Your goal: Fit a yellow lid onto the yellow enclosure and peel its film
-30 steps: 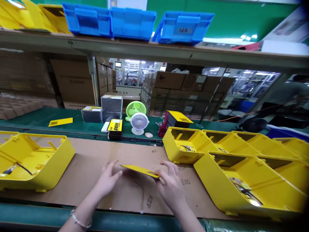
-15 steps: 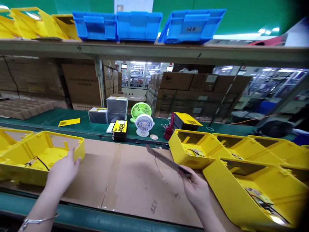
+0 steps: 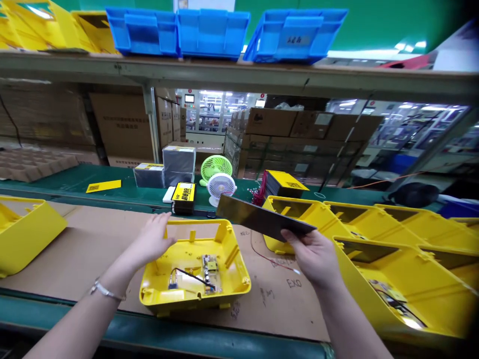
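Note:
A yellow plastic housing (image 3: 194, 299) lies open side up on the cardboard in front of me. Inside it are a small circuit board (image 3: 210, 269) and a black cable (image 3: 189, 274). My left hand (image 3: 155, 239) is at its back left corner, fingers stretched out and thumb apart; whether it touches the rim is hard to tell. To the right, my right hand (image 3: 314, 254) grips the end of a thin dark rectangular panel (image 3: 258, 217), thumb on its near face. The panel is held tilted above the housing's back right side. A thin red wire with a white connector (image 3: 297, 271) hangs below it.
More yellow housings stand at the right (image 3: 404, 279) and left (image 3: 30, 239). Behind are a white fan (image 3: 221, 187), a green fan (image 3: 216, 167), a yellow-topped dark stack (image 3: 286, 184) and a yellow-labelled pack (image 3: 184, 194). Blue bins (image 3: 213, 32) line the shelf overhead.
A yellow housing has come from the left to the middle, along with my left hand. My right hand has raised and turned the panel, showing its broad face.

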The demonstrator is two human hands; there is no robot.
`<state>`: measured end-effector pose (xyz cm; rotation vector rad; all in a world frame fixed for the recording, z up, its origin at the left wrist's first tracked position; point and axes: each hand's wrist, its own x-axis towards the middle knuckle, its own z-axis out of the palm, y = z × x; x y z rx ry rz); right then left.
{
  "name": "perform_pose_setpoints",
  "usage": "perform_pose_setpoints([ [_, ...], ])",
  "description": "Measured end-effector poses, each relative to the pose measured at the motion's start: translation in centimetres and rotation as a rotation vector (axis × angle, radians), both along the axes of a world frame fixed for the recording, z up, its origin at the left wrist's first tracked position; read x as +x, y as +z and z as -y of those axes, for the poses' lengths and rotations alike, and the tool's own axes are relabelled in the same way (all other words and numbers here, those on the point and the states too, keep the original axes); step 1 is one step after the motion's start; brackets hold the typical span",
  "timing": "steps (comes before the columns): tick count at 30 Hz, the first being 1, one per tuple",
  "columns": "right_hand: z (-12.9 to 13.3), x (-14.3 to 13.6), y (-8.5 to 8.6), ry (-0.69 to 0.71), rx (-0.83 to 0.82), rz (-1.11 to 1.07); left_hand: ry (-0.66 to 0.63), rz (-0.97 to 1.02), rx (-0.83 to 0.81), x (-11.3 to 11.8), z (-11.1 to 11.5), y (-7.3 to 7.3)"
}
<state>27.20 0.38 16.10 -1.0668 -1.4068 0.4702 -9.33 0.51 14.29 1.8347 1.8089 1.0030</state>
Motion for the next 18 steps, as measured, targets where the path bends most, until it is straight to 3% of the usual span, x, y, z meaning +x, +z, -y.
perform_pose_setpoints([
  [2,-0.1,-1.0,0.7,0.130,-0.044,0.071,-0.094,0.237,-0.077,0.1,-1.5,-0.9],
  [4,-0.3,-2.2,1.2,0.223,-0.080,0.165,-0.150,0.348,-0.080,0.7,-2.3,-1.4],
  [8,-1.4,-4.8,1.3,0.273,-0.106,0.298,-0.214,0.445,0.023,3.0,-2.7,-1.8],
  [12,-2.8,-6.8,1.0,0.311,-0.085,0.249,-0.264,0.513,0.115,5.2,-3.1,-2.3],
  [15,-3.7,-6.9,1.2,0.366,-0.103,0.234,-0.246,0.533,0.171,6.0,-3.1,-2.2],
  [18,-4.3,-5.6,1.6,0.342,-0.218,0.391,-0.240,0.504,0.211,6.1,-2.5,-1.7],
])
